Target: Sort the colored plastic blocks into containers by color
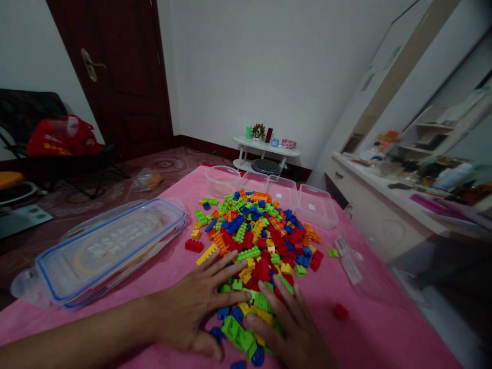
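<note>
A wide pile of toy building bricks [261, 225] in red, blue, green, yellow and orange covers the middle of the pink cloth [169, 302]. My left hand [200, 302] lies on the pile's near left side, fingers spread and touching the bricks. Across from it my right hand [292, 328] rests on the near right side, its fingers also apart. Between the two hands are several bricks, among them a large green one [239, 335]. Neither hand grips a brick.
Stacked clear lids [111, 251] with blue rims lie at the left. Clear plastic containers [317, 205] line the far edge, with a round tub [223, 180]. Another clear plastic piece [369, 271] and a loose red brick [340, 311] are at the right. A dresser [380, 200] stands beyond.
</note>
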Demonstrator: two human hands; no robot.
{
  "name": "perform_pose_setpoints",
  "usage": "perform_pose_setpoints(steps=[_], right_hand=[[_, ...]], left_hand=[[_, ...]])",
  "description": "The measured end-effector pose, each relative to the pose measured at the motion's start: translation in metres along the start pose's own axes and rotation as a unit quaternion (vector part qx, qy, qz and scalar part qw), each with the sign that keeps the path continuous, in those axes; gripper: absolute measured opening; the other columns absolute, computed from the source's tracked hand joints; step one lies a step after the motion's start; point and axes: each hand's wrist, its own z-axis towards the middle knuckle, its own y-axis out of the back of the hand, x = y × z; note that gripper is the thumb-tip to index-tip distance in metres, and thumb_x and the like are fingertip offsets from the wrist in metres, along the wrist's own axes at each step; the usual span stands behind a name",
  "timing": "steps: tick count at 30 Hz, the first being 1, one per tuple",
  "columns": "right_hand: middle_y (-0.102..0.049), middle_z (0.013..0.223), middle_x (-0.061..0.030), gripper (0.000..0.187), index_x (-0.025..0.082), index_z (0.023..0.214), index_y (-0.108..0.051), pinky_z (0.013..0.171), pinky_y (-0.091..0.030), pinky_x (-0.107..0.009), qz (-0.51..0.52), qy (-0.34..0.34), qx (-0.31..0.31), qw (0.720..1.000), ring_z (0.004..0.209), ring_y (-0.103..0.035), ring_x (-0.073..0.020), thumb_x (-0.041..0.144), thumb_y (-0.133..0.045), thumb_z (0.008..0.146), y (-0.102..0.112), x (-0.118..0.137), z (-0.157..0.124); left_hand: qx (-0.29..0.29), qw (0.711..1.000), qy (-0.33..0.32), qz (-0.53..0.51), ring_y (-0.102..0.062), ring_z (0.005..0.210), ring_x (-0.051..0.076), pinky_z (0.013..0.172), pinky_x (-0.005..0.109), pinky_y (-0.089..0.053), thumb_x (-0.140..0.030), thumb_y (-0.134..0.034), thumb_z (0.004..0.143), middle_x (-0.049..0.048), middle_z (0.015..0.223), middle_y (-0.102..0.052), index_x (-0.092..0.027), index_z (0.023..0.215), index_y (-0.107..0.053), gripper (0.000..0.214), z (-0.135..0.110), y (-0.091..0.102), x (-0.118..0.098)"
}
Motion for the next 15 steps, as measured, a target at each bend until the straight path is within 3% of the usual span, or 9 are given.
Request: perform_pose_setpoints(steps=[4,7,11,15], right_hand=[[-0.025,0.156,-0.0090,0.065,0.034,0.140,-0.043,0.106,-0.020,-0.069,-0.074,-0.016,-0.027,0.997,0.142,-0.018,-0.0380,0.055,-0.059,0.080,-0.008,-0.017,0.035],[-0.026,0.155,-0.0106,0.059,0.029,0.136,-0.048,0.107,-0.016,-0.068,-0.103,-0.050,-0.064,0.991,0.143,-0.016,-0.0371,0.049,-0.060,0.081,-0.010,-0.036,0.060],[-0.037,0.149,-0.0118,0.047,0.026,0.123,-0.059,0.108,-0.021,-0.065,-0.079,-0.112,-0.115,0.984,0.137,-0.031,-0.0345,0.049,-0.060,0.082,-0.003,-0.058,0.077],[-0.054,0.133,-0.0104,0.032,0.023,0.105,-0.067,0.103,-0.038,-0.048,-0.020,-0.202,-0.230,0.952,0.122,-0.048,-0.0270,0.046,-0.055,0.085,0.018,-0.091,0.081]], left_hand=[[-0.063,0.995,0.007,0.073,-0.011,0.144,0.038,0.111,0.064,-0.009,-0.064,-0.054,0.078,0.0044,0.159,-0.012,-0.038,0.148,-0.024,0.080,0.030,-0.024,0.019],[-0.125,0.984,0.041,0.119,-0.012,0.144,0.036,0.112,0.061,-0.012,-0.062,-0.056,0.078,0.0103,0.158,-0.015,-0.028,0.145,-0.033,0.079,0.057,-0.025,0.031],[-0.185,0.969,0.071,0.146,-0.022,0.141,0.035,0.111,0.058,-0.021,-0.051,-0.061,0.079,0.0101,0.152,-0.033,-0.027,0.132,-0.052,0.059,0.078,-0.005,0.040],[-0.279,0.947,0.110,0.110,-0.050,0.120,0.024,0.100,0.039,-0.042,-0.039,-0.053,0.088,0.0096,0.132,-0.053,-0.023,0.120,-0.061,0.037,0.096,0.030,0.055]])
